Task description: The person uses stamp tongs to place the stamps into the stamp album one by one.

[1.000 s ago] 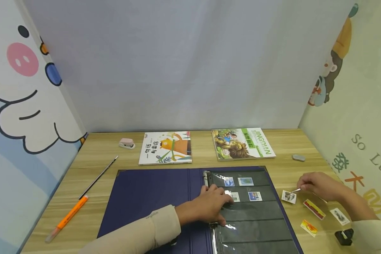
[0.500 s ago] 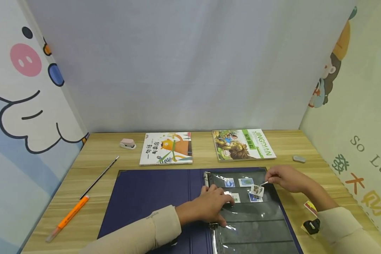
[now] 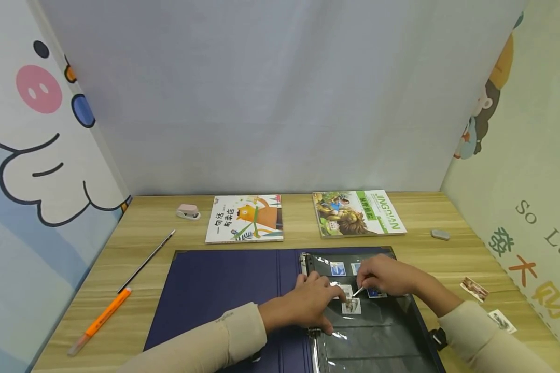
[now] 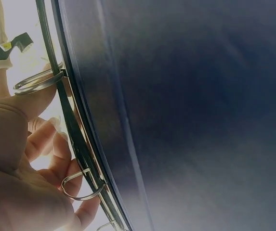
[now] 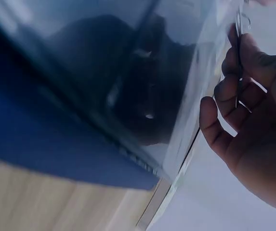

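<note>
From my head, the stamp (image 3: 351,306) lies over the black page (image 3: 373,340), at three o'clock from my left hand (image 3: 308,303), the nearer, and eight from my right hand (image 3: 387,277), tweezers (image 3: 358,291) between; its long axis I can't tell. Left wrist: that hand bends loosely beside metal rings (image 4: 37,87). Right wrist: the other pinches the tweezers.

The right hand (image 3: 386,274) has carried a stamp (image 3: 351,306) in tweezers (image 3: 358,291) from the surface (image 3: 448,269) across the album page (image 3: 378,339), near the left hand (image 3: 308,303). Its sleeve (image 3: 476,329) now hides a red-and-yellow stamp.
</note>
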{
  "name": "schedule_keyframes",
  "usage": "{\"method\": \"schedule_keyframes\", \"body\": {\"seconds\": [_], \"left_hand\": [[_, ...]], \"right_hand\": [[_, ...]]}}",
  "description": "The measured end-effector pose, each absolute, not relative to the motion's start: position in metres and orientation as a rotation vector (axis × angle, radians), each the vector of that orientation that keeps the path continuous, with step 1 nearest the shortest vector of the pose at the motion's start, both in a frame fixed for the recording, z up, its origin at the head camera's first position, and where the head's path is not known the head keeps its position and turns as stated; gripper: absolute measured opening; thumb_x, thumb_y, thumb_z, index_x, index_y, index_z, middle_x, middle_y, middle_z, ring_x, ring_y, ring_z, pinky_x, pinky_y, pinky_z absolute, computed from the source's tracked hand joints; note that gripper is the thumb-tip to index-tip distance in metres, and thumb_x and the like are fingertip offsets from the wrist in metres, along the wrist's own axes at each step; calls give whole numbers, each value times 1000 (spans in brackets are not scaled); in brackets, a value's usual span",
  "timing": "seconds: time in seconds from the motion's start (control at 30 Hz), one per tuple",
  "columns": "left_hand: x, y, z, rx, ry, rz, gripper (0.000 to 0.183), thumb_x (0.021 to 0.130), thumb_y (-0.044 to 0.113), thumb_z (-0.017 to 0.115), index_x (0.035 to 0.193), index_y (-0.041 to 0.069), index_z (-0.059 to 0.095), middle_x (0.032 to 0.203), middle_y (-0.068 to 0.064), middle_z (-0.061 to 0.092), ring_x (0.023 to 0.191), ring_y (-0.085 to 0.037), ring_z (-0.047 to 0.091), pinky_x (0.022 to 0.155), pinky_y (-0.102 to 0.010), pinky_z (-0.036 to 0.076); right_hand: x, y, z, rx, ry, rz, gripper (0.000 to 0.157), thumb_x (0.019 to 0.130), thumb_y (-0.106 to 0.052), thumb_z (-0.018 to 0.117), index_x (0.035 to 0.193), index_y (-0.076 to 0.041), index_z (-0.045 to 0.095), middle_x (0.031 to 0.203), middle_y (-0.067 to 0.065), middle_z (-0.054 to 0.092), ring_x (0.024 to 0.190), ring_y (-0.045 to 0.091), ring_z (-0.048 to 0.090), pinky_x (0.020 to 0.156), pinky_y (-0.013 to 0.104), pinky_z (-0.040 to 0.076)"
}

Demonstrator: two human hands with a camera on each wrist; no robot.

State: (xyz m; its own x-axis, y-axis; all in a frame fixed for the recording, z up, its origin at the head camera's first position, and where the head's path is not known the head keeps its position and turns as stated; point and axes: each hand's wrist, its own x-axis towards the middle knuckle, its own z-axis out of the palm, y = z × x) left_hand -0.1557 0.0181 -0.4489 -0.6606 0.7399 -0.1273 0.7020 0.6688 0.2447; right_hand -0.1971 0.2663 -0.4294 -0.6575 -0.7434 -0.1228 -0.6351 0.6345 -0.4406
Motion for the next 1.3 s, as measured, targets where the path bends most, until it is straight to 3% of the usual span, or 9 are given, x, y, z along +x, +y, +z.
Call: {"method": "schedule_keyframes", "body": {"seconds": [0.5,0.73,1.03,1.3], "left_hand": [[-155,16,-449,1173,2682,280,64,64,51,83,120,39,55,108,7,56,95,-11,41,79,-33,30],[-156,16,-449,1178,2673,297,66,64,50,83,122,38,55,108,7,56,93,-11,40,77,-32,29],[-155,17,-448,1164,2659,323,65,65,49,82,123,39,54,110,7,56,96,-11,40,77,-31,28],[-155,16,-449,1176,2668,309,67,64,50,82,124,38,55,111,7,57,96,-11,41,80,-32,30]], "right_hand": [[-187,245,-439,-1313,2561,-471,14,83,-8,69,78,-21,68,76,-13,61,70,-5,50,67,21,45],[-188,250,-436,-1285,2550,-501,13,87,-8,66,80,-20,68,78,-12,61,72,-4,51,68,22,46],[-188,325,-423,-1150,2755,-593,13,89,-8,63,86,-19,69,85,-11,64,79,-4,54,68,25,48],[-167,408,-423,-778,2897,-645,12,91,-10,62,91,-18,70,88,-6,69,79,-9,55,63,22,47]]}}
